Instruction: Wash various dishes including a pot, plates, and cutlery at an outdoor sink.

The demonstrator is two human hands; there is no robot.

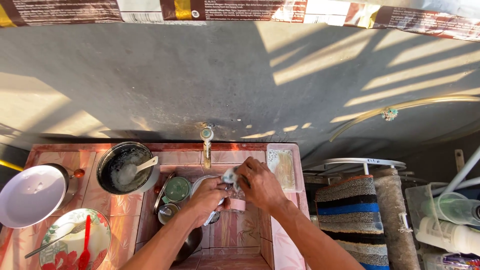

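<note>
The likeliest slip here is a wet one: the left hand is closed around a small metal utensil (its handle sticks out below the fist, and which kind of utensil it is cannot be told), while the right hand presses a sudsy sponge against its upper end, fingers curled over the wad. Soap on smooth metal gives little hold, so I judge that a hard rub could squirt the utensil out of the fist and down into the sink, among the crockery already crowded there. A round plate lies directly under the left hand, and a green-lidded tin and a small cup sit just beside it to the left, so a dropped piece would probably knock one of them. The tap stands right above the two hands; no stream can be made out in this view. The utensil and sponge sit between the hands, which touch over the middle of the sink. Well apart on the tiled bench to the left are a dark pot with a pale spoon in it, a white pan lid and a flowered plate carrying a red spoon.
</note>
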